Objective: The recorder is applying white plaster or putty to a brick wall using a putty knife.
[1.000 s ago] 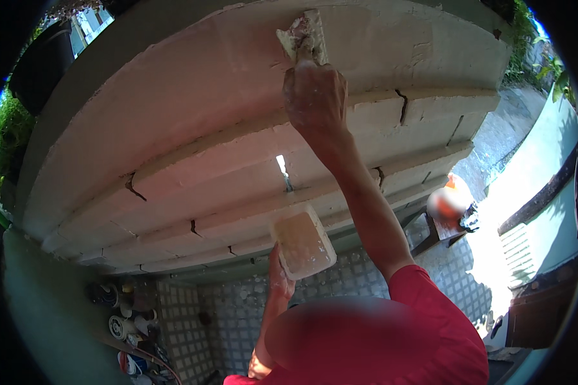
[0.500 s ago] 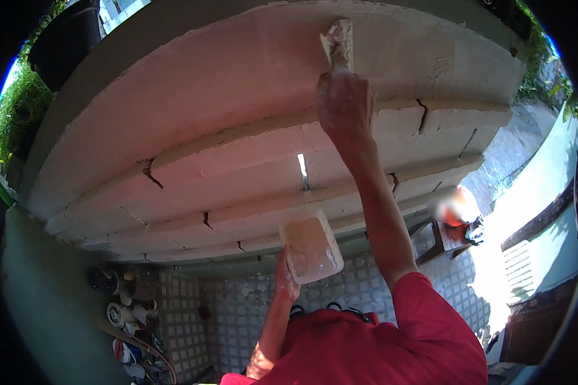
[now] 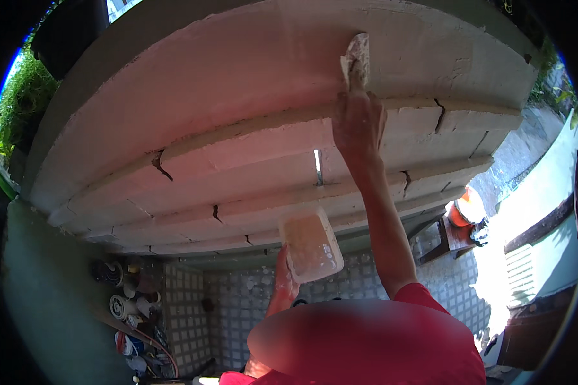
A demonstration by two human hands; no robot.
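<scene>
My right hand is closed on a plaster-smeared putty knife, its blade against the upper band of a curved, pale plastered surface. Below that band run stepped ledges with dark cracks and a narrow gap showing light. Lower down, my left hand grips a translucent rectangular tub by its left side, with pale material in it; its fingers are partly hidden behind the tub.
Buckets and containers line the green wall at lower left. An orange bucket sits on a wooden table at right. A dark planter and plants stand at upper left. Tiled floor shows below.
My right hand with the putty knife has moved right and down along the plastered band. The tub in my left hand has shifted slightly right.
</scene>
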